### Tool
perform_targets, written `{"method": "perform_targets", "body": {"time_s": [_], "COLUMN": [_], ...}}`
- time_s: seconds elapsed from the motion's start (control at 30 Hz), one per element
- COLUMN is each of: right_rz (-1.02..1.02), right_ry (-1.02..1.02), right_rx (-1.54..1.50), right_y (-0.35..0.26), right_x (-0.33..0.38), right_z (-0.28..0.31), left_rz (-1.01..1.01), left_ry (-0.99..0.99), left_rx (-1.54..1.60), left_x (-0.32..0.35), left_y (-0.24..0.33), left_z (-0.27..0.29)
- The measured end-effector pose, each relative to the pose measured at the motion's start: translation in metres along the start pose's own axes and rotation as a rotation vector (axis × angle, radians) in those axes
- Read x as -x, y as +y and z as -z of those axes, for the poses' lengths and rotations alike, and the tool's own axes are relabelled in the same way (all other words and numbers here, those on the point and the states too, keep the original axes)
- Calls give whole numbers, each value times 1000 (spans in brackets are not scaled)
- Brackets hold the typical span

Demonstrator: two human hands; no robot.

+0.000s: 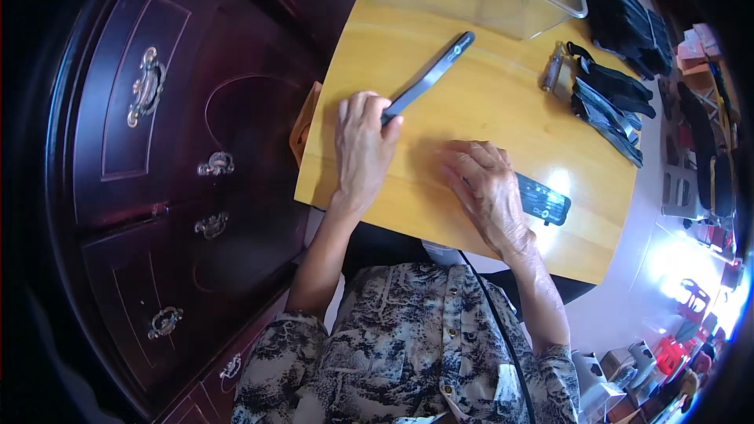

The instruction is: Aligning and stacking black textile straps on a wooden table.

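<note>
Your patterned shirt (400,338) nearest | your left hand (364,141) holds dark strip (428,79), tabletop (487,94) left, by near end; long axis points far-right | your right hand (488,190), farther from strip, beside black packet (546,200); blurred, can't tell its grip.

Black strip (543,200), part-hidden by right hand (485,184) (fingertips blurred)
</note>
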State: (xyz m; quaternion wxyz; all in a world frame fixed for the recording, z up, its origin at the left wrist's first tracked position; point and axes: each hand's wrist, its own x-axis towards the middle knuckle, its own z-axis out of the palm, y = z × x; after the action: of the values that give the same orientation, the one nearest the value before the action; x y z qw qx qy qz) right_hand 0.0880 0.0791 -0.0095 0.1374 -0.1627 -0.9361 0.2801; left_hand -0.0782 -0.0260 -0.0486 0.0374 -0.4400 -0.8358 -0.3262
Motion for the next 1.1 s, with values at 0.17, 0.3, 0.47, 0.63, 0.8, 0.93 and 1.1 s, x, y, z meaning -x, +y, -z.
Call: {"method": "perform_targets", "body": {"time_s": [0.17, 0.3, 0.47, 0.63, 0.8, 0.93, 1.1], "right_rz": [-20, 18, -51, -24, -6, -13, -169], "right_ry": [42, 170, 133, 178, 192, 232, 185], "right_rx": [-244, -436, -450, -530, -566, -573, -635], "right_y": [-17, -16, -16, -18, -25, -28, -29], "right_x": [-15, -15, -11, -2, 5, 11, 17], "right_z": [-7, -24, -23, -20, -9, -7, -4], "left_rz": [468, 587, 634, 500, 518, 425, 381], "left_ry": [-54, -107, -178, -220, -159, -114, -140], "left_rx": [682, 1026, 1098, 933, 1062, 1081, 997], "left_x": [24, 36, 50, 61, 58, 62, 61], "left_y": [10, 33, 45, 45, 52, 52, 54], "left_z": [11, 21, 35, 46, 55, 49, 49]}}
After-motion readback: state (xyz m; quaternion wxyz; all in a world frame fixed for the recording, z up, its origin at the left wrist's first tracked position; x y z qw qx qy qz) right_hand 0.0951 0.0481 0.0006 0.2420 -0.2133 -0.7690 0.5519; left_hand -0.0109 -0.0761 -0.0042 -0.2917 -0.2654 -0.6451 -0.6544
